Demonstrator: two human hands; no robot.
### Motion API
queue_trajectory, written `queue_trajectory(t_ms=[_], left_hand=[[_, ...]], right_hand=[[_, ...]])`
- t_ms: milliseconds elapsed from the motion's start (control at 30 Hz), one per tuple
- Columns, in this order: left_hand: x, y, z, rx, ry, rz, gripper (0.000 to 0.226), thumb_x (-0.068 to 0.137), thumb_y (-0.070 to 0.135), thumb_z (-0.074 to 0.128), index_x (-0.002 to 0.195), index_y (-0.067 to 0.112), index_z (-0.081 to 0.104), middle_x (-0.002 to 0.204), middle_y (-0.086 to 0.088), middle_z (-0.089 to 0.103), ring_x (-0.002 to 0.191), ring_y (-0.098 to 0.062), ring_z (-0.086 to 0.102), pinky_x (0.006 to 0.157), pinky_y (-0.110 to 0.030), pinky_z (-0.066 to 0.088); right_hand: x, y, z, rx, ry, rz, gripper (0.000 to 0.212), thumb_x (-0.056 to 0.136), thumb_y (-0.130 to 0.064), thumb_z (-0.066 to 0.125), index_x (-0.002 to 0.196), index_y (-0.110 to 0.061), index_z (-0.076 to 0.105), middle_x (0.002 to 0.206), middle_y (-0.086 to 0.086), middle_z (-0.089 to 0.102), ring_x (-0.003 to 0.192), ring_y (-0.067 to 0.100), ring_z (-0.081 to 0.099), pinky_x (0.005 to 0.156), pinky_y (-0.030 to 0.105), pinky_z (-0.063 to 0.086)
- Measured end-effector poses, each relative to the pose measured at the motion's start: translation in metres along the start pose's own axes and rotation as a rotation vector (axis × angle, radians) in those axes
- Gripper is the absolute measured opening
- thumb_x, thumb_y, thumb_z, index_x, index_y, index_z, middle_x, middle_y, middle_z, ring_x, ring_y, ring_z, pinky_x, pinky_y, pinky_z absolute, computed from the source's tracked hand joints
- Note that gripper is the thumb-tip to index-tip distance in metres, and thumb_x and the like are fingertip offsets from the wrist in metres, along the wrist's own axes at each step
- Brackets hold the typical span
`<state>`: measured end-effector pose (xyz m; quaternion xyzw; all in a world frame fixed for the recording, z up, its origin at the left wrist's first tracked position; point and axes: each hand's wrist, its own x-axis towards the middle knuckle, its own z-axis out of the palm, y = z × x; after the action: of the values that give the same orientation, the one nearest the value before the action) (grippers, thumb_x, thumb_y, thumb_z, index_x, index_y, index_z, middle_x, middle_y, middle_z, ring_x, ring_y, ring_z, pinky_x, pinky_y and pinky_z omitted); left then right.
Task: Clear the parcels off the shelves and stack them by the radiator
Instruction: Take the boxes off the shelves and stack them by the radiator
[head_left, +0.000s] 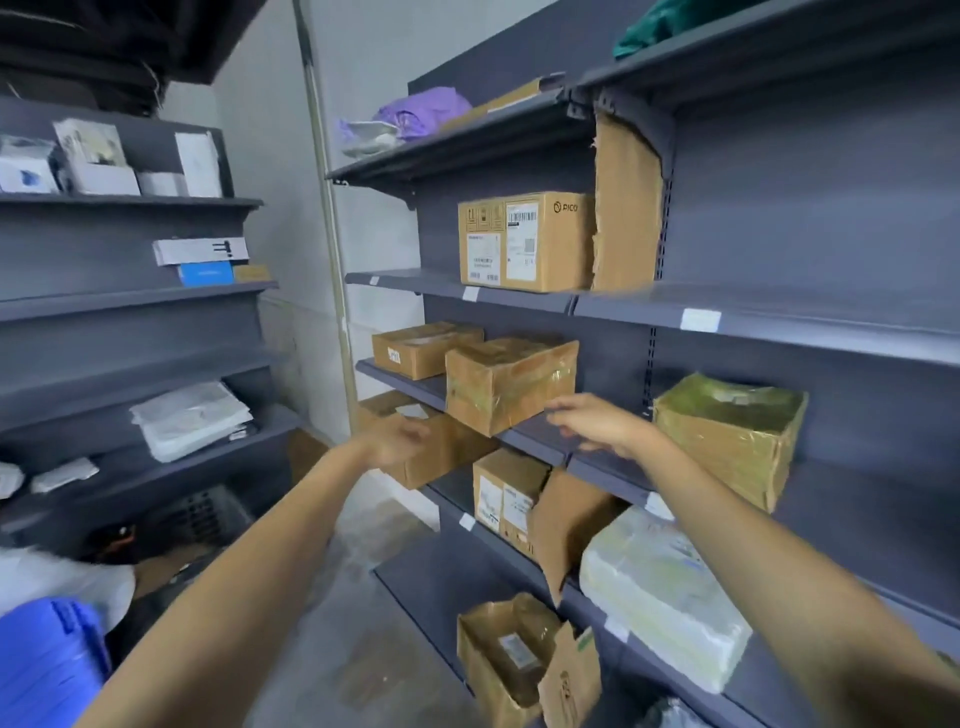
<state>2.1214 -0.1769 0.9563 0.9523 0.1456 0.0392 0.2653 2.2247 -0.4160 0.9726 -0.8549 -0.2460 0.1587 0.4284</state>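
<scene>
Both arms are bare and stretch out forward from the bottom of the view, one on each side. The left arm (249, 561) reaches up and to the right. The left hand (397, 441) looks blurry, and its fingers seem loose and a bit bent, with nothing in them. The right arm (769, 561) reaches up and to the left. The right hand (597, 423) is palm down, with its fingers held out nearly straight and pointing left. The two hands are near each other but do not touch.
</scene>
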Motion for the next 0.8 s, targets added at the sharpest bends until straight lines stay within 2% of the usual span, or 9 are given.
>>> queue_trajectory(t_ms=[67, 167, 300, 433, 500, 567, 633, 700, 800], left_hand=[[0.041, -0.004, -0.012, -0.018, 0.002, 0.048, 0.034, 0.098, 0.020, 0.043, 0.129, 0.017, 0.055, 0.141, -0.004, 0.048, 0.130, -0.021, 0.043, 0.107, -0.029, 0.031], [0.095, -0.012, -0.031, -0.011, -0.016, 0.089, 0.037, 0.098, 0.013, 0.042, 0.134, 0.013, 0.050, 0.144, -0.007, 0.044, 0.132, -0.022, 0.039, 0.107, -0.027, 0.028], [0.173, -0.016, -0.065, -0.057, 0.052, 0.157, 0.043, 0.098, 0.010, 0.039, 0.141, 0.011, 0.039, 0.149, -0.006, 0.035, 0.137, -0.022, 0.032, 0.101, -0.015, 0.025], [0.262, -0.023, -0.090, -0.178, 0.099, 0.212, 0.044, 0.098, 0.020, 0.043, 0.141, 0.014, 0.038, 0.144, -0.007, 0.042, 0.131, -0.022, 0.041, 0.106, -0.028, 0.032], [0.308, -0.024, -0.096, -0.284, 0.108, 0.244, 0.045, 0.098, 0.021, 0.043, 0.142, 0.013, 0.037, 0.143, -0.007, 0.044, 0.129, -0.022, 0.043, 0.107, -0.027, 0.032], [0.349, -0.019, -0.101, -0.391, 0.115, 0.257, 0.046, 0.099, 0.024, 0.041, 0.143, 0.015, 0.033, 0.144, -0.006, 0.042, 0.128, -0.022, 0.043, 0.105, -0.027, 0.032], [0.383, -0.009, -0.107, -0.461, 0.107, 0.283, 0.051, 0.099, 0.031, 0.038, 0.147, 0.018, 0.024, 0.149, -0.006, 0.036, 0.131, -0.023, 0.040, 0.108, -0.032, 0.031], [0.410, 0.003, -0.117, -0.580, 0.106, 0.310, 0.056, 0.099, 0.037, 0.036, 0.149, 0.020, 0.016, 0.154, -0.005, 0.027, 0.137, -0.023, 0.032, 0.112, -0.038, 0.028], [0.441, 0.024, -0.133, -0.737, 0.061, 0.328, 0.059, 0.097, 0.048, 0.032, 0.148, 0.022, 0.019, 0.152, -0.003, 0.031, 0.134, -0.023, 0.037, 0.110, -0.041, 0.031]], right_hand=[[0.040, -0.008, -0.009, -0.017, 0.012, -0.008, 0.038, 0.098, -0.029, 0.043, 0.136, -0.029, 0.045, 0.142, -0.001, 0.044, 0.126, 0.018, 0.046, 0.092, 0.031, 0.041], [0.090, -0.027, -0.013, -0.057, 0.025, -0.103, 0.038, 0.097, -0.027, 0.045, 0.136, -0.029, 0.046, 0.145, -0.004, 0.039, 0.131, 0.018, 0.040, 0.097, 0.029, 0.038], [0.147, -0.057, -0.023, -0.049, 0.300, -0.287, 0.043, 0.097, -0.018, 0.046, 0.139, -0.024, 0.043, 0.146, 0.001, 0.041, 0.132, 0.018, 0.041, 0.109, 0.028, 0.030], [0.192, -0.070, -0.036, -0.024, 0.628, -0.340, 0.053, 0.096, -0.013, 0.044, 0.146, -0.015, 0.027, 0.151, 0.005, 0.032, 0.137, 0.020, 0.032, 0.100, 0.019, 0.025], [0.212, -0.069, -0.038, -0.009, 0.739, -0.316, 0.058, 0.096, -0.015, 0.045, 0.148, -0.009, 0.021, 0.154, 0.007, 0.026, 0.140, 0.021, 0.028, 0.098, 0.013, 0.022], [0.227, -0.069, -0.038, -0.010, 0.836, -0.294, 0.058, 0.096, -0.015, 0.047, 0.146, -0.003, 0.022, 0.149, 0.007, 0.031, 0.138, 0.019, 0.029, 0.092, 0.002, 0.020], [0.241, -0.074, -0.039, 0.021, 0.869, -0.265, 0.059, 0.095, -0.016, 0.050, 0.146, -0.003, 0.023, 0.136, -0.005, 0.038, 0.129, 0.010, 0.033, 0.085, -0.009, 0.016], [0.255, -0.081, -0.042, 0.043, 0.858, -0.232, 0.057, 0.096, -0.016, 0.050, 0.146, -0.008, 0.026, 0.136, -0.013, 0.040, 0.126, 0.006, 0.036, 0.094, -0.005, 0.021], [0.271, -0.094, -0.048, 0.110, 0.902, -0.197, 0.054, 0.095, -0.017, 0.049, 0.145, -0.011, 0.031, 0.142, -0.001, 0.046, 0.129, 0.012, 0.043, 0.105, 0.018, 0.032]])
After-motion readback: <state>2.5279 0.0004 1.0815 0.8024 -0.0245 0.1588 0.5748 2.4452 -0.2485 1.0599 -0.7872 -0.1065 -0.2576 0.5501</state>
